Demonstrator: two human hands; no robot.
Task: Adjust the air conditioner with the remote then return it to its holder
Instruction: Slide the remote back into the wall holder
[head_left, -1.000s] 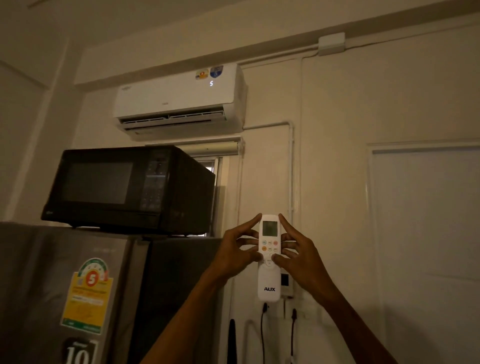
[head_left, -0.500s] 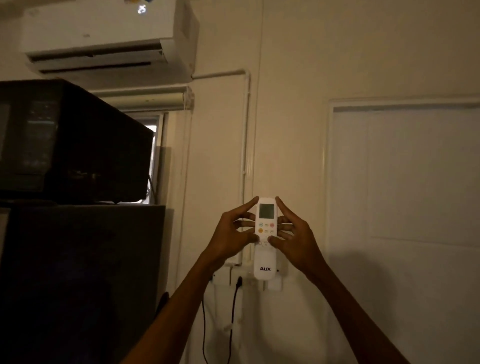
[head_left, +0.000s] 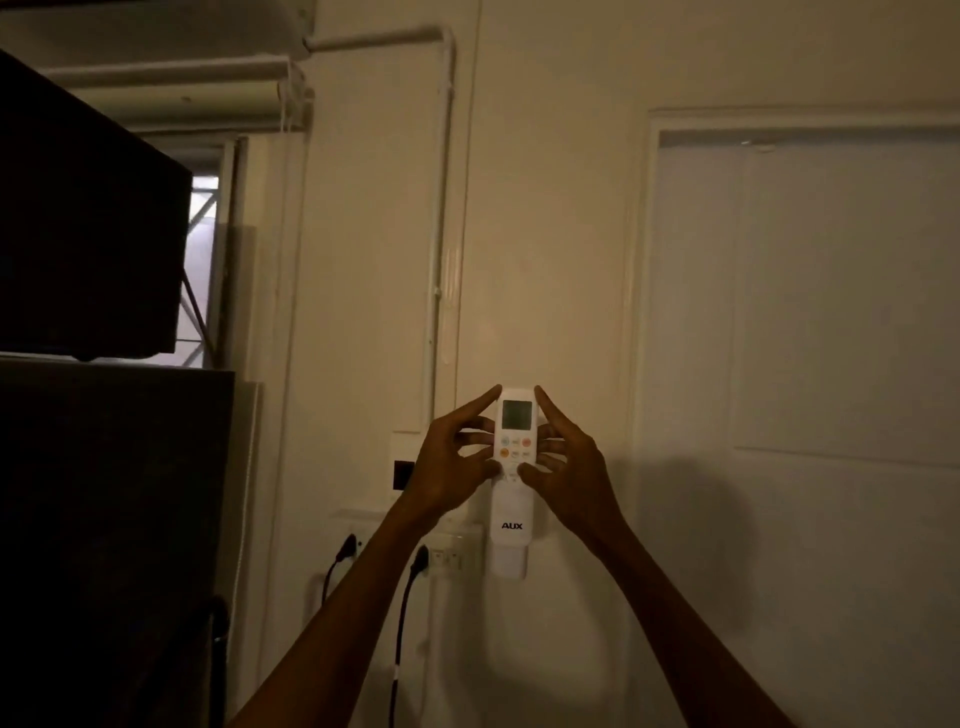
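Both hands grip the white AUX remote (head_left: 514, 467) upright between them: left hand (head_left: 451, 470) on its left edge, right hand (head_left: 574, 475) on its right. Its lower end meets the wall holder (head_left: 508, 564). Bare cream wall (head_left: 545, 234) surrounds it; the refrigerator (head_left: 114, 519) and microwave (head_left: 88, 218) crowd the left.

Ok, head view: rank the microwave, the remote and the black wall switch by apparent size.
1. microwave, though cropped and nearer the camera
2. remote, held by both hands
3. black wall switch, smallest
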